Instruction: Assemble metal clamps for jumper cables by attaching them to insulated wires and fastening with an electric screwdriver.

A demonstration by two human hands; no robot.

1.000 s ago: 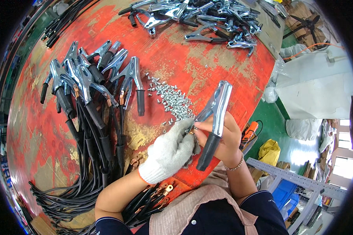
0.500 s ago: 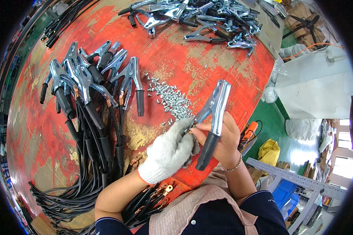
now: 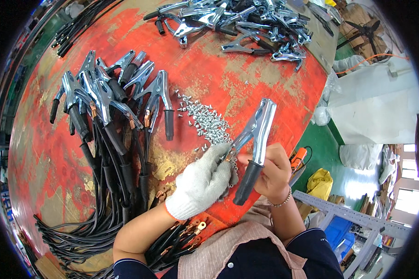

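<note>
Right hand (image 3: 273, 174) drawn back from clamp (image 3: 260, 144) leg, now behind black handle (image 3: 248, 185) | left hand (image 3: 201, 181): gloved, grasping 1 clamp by that leg | right: fingers bent, cannot tell grip | clamp: over tabletop (image 3: 209, 69), by right edge | screws (image 3: 206, 122): just beyond glove | clamp heap (image 3: 246, 23): far edge

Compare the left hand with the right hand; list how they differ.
Covering: the left hand wears a white glove; the right hand is bare, with a beaded bracelet at the wrist.
Hold: the left hand grips one handle of the clamp; the right hand is partly hidden behind the clamp's black grip, and whether it touches is unclear.
Shared: both are by the same clamp.
</note>
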